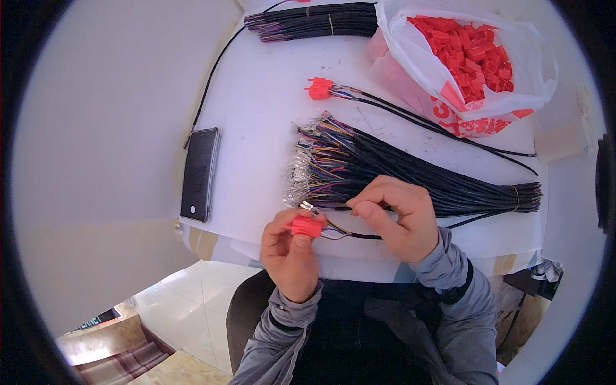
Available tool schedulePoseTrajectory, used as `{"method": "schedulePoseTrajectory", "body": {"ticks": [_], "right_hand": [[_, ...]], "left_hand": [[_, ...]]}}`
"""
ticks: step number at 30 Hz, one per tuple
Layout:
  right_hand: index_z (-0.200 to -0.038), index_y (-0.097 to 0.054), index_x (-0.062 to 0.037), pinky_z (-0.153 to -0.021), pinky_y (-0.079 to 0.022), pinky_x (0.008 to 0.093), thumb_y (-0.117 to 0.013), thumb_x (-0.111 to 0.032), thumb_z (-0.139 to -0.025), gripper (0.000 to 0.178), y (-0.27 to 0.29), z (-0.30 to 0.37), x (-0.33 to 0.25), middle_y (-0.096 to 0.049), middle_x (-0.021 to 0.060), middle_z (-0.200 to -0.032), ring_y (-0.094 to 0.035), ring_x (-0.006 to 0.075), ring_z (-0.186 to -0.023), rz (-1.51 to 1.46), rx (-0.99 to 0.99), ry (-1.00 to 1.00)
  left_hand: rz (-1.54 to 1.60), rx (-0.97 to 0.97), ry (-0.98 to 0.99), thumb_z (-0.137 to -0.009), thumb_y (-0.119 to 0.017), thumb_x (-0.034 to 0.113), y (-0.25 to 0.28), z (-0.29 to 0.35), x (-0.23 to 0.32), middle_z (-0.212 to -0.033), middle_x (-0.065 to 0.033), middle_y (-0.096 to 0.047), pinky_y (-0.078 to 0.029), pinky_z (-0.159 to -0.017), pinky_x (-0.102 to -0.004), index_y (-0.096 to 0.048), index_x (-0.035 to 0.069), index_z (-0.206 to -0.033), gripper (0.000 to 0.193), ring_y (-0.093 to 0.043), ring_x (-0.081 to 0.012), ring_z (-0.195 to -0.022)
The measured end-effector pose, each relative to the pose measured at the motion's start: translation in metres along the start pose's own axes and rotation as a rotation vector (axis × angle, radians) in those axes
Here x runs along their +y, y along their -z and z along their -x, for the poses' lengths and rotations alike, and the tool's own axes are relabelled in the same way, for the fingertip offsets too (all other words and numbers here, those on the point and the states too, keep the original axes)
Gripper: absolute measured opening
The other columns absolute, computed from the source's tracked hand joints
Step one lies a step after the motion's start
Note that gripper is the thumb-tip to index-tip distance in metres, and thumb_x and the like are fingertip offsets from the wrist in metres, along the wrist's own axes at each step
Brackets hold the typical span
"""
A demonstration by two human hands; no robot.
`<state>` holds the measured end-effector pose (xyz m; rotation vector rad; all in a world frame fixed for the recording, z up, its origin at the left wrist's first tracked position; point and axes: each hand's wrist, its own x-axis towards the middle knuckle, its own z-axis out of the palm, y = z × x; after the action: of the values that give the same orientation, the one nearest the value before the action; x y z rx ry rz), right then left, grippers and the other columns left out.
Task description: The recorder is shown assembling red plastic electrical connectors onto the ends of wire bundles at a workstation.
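L hand [290, 251] pinches a red connector housing [304, 226] between thumb and fingers, just off the near edge of the table [256, 109]. R hand [398, 218] is closed in a fingertip pinch on a thin black cable [359, 236] whose coloured wire leads [333, 229] run left into the housing. Cable long axis lies approx. left-right; housing sits directly left of the R grip, close by, L hand nearer to it. A metal terminal [308, 206] shows just above the housing; which cavity it lines up with cannot be made out. Behind the hands: loose cable bundle [410, 173], mid-table. Finished cable w/ red plug [319, 88] further back; bag of red housings [471, 54] at far right corner; phone [200, 173] at left edge. Housing face hidden by L thumb.
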<state>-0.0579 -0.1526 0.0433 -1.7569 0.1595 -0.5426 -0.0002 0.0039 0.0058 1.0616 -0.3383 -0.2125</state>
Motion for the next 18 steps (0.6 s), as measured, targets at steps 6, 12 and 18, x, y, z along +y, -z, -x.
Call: {"method": "schedulePoseTrajectory", "body": {"ticks": [6, 12, 18], "right_hand": [[-0.084, -0.062, -0.0006, -0.053, -0.042, 0.0228, -0.063, -0.005, -0.075, 0.010, 0.003, 0.000, -0.005, -0.057, 0.0066, -0.072, -0.053, 0.0122, -0.056, 0.013, -0.036, -0.106], [-0.091, -0.060, -0.0043, -0.060, -0.048, 0.0313, -0.068, -0.010, -0.068, 0.025, -0.001, 0.000, -0.010, -0.060, 0.0090, -0.081, -0.058, 0.0216, -0.063, 0.267, -0.178, 0.197], [-0.095, -0.061, -0.0048, -0.059, -0.048, 0.0320, -0.068, -0.008, -0.068, 0.029, -0.004, 0.007, -0.006, -0.060, 0.0091, -0.075, -0.059, 0.0224, -0.065, 0.098, -0.238, -0.020]], "left_hand": [[-0.194, -0.031, -0.134, -0.085, -0.058, 0.016, 0.015, -0.007, 0.009, -0.103, -0.0156, -0.055, -0.045, -0.082, -0.0348, -0.050, 0.000, -0.104, 0.026, -0.054, -0.0244, -0.095], [-0.353, -0.049, -0.224, -0.082, -0.062, 0.021, 0.016, -0.015, 0.009, -0.100, -0.0146, -0.057, -0.039, -0.091, -0.0375, -0.052, 0.000, -0.100, 0.030, -0.054, -0.0253, -0.100], [-0.246, -0.051, -0.146, -0.081, -0.064, 0.024, 0.010, -0.020, 0.010, -0.095, -0.0113, -0.058, -0.031, -0.100, -0.0419, -0.051, 0.001, -0.101, 0.033, -0.057, -0.0246, -0.093]]}}
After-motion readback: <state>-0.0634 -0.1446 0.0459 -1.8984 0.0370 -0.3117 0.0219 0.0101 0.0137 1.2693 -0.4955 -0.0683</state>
